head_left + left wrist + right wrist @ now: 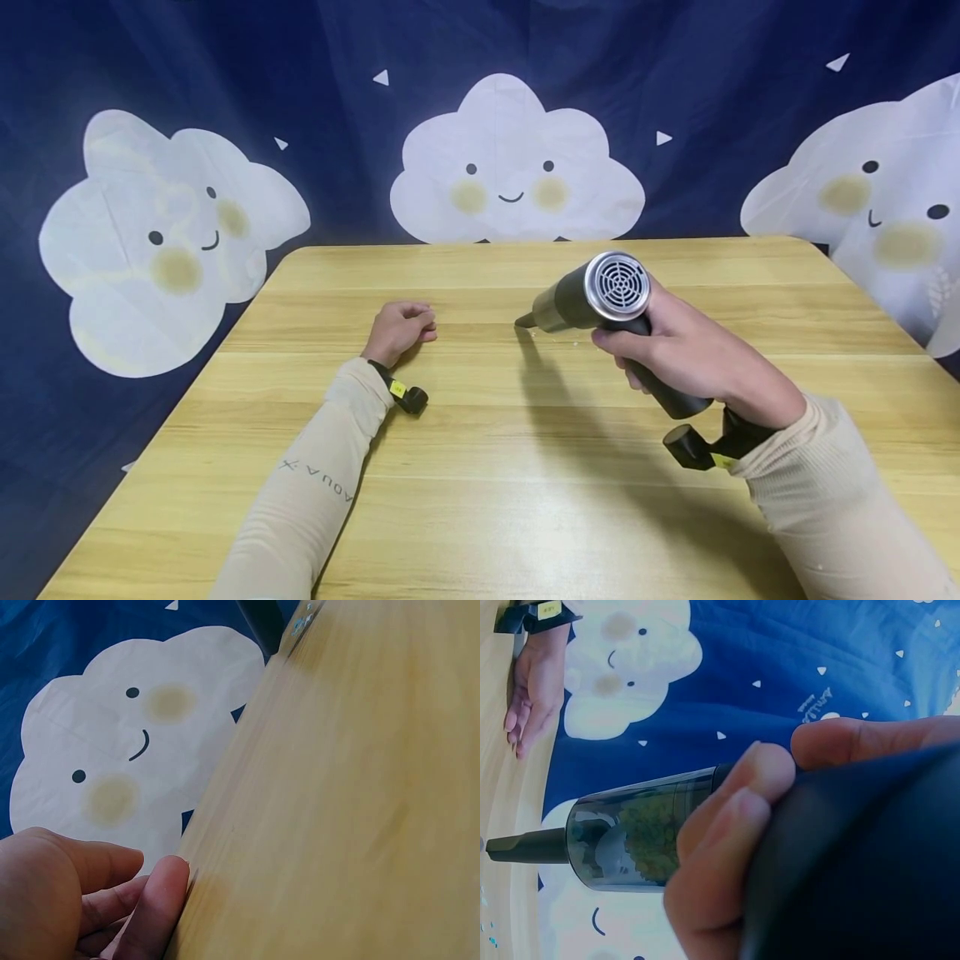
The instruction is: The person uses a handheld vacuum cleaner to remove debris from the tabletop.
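My right hand [693, 354] grips the dark handle of a handheld vacuum cleaner [573, 298] with a silver round vent at its back. Its narrow nozzle [529, 847] points down to the left, with the tip at or just above the tabletop. Through the clear dust cup [615, 832] in the right wrist view, greenish-brown matter shows inside. Tiny pale and bluish bits [576, 343] lie on the wood near the nozzle tip. Left of the nozzle, my left hand [399, 332] rests on the table, its fingers loosely curled around nothing.
The light wooden table [465, 500] has a far edge just behind the hands. Beyond it hangs a dark blue cloth [337, 50] printed with smiling clouds and white triangles. Each wrist wears a black strap with a small camera [411, 400].
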Demonstrator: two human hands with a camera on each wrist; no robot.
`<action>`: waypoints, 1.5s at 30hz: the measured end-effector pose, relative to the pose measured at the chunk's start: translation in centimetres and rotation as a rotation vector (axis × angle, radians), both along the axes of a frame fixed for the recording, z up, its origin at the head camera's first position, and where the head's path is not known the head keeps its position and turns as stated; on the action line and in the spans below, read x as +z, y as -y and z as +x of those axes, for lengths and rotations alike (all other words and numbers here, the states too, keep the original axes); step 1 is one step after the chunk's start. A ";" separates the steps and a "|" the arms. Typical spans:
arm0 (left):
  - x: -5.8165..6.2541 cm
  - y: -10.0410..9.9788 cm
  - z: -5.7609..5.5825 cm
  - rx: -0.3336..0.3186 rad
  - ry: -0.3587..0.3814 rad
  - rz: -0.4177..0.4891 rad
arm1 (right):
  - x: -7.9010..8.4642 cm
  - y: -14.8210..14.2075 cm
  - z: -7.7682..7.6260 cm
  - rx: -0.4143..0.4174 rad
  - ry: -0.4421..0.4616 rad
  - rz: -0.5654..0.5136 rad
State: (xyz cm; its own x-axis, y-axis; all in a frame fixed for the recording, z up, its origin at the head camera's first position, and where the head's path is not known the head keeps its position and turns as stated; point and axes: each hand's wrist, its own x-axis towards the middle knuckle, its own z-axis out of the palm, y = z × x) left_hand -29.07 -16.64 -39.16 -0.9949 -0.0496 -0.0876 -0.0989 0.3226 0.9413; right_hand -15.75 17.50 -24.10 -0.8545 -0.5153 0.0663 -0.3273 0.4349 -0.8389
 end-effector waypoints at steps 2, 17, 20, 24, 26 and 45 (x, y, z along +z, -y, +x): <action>0.0 0.0 -0.1 0.000 0.003 -0.003 | 0.0 0.0 0.1 -0.003 0.003 0.002; 0.0 -0.2 -0.2 -0.004 0.002 -0.003 | 0.3 -0.3 0.5 -0.016 -0.007 0.028; 0.1 -0.3 0.0 -0.008 -0.001 -0.005 | 0.4 -0.4 0.5 -0.023 -0.016 0.041; 0.2 -0.3 0.0 -0.007 -0.001 -0.017 | 0.5 -0.5 0.7 -0.029 -0.026 0.055; 0.1 -0.3 0.0 -0.003 -0.002 -0.025 | 0.6 -0.5 0.8 -0.022 -0.033 0.053; 0.1 0.0 0.1 0.002 -0.003 -0.014 | 0.8 -0.6 1.1 -0.002 -0.015 0.037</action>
State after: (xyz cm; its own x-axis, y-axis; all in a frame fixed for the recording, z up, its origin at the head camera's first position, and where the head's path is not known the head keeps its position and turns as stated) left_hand -28.93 -16.63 -39.07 -0.9951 -0.0529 -0.0839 -0.0968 0.3360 0.9369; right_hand -14.66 18.09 -23.31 -0.8544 -0.5161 0.0603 -0.3392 0.4660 -0.8172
